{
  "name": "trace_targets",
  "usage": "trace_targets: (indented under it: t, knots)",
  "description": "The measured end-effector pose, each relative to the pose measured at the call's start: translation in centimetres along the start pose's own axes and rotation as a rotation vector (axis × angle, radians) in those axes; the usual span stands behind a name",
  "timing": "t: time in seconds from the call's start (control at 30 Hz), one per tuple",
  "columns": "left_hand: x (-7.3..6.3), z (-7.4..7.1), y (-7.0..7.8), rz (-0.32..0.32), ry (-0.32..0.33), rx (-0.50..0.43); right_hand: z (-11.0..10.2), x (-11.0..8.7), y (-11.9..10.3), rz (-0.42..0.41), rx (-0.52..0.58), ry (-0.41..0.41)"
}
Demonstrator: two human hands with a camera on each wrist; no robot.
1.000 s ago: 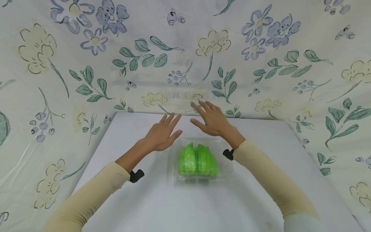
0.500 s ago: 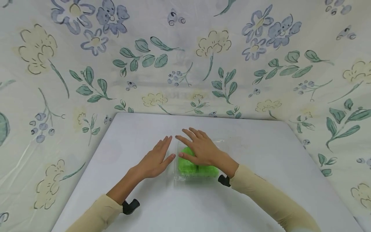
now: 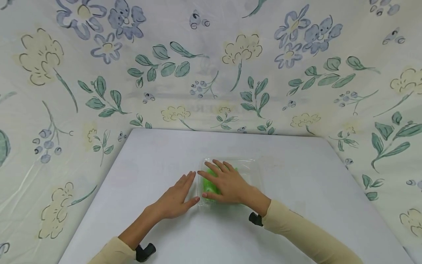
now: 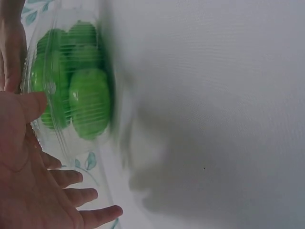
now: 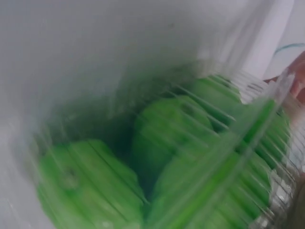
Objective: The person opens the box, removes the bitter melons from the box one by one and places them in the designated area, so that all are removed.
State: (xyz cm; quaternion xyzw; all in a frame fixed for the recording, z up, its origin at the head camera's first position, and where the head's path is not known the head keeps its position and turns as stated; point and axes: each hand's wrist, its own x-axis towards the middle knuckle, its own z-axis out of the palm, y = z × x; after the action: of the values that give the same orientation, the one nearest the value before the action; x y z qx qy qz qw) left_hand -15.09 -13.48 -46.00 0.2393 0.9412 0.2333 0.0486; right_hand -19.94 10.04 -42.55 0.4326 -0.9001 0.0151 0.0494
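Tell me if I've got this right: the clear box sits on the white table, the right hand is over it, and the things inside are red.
Not quite: the things inside are green, not red, as the left wrist view shows. The rest stands: the clear box sits on the white table, and the right hand is over it.
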Motion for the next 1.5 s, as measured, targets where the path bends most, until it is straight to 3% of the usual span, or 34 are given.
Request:
trace_targets:
  t: [0.7,1.1,1.5]
  knots:
    - [-1.2,0.9,-0.3,0.016,-0.043,-0.039,1.4,-0.6,-0.7,-0.028,-0.054,0.048]
    - [-1.3,1.7,-0.3,0.055,-0.002,-0.021,1.6,-0.6,-0.6,-0.03,-0.047,0.043]
    - [-1.4,2.0,0.1,0.046,-0.015,-0.012,2.0,-0.8,-0.5,-0.043,-0.048,0.073]
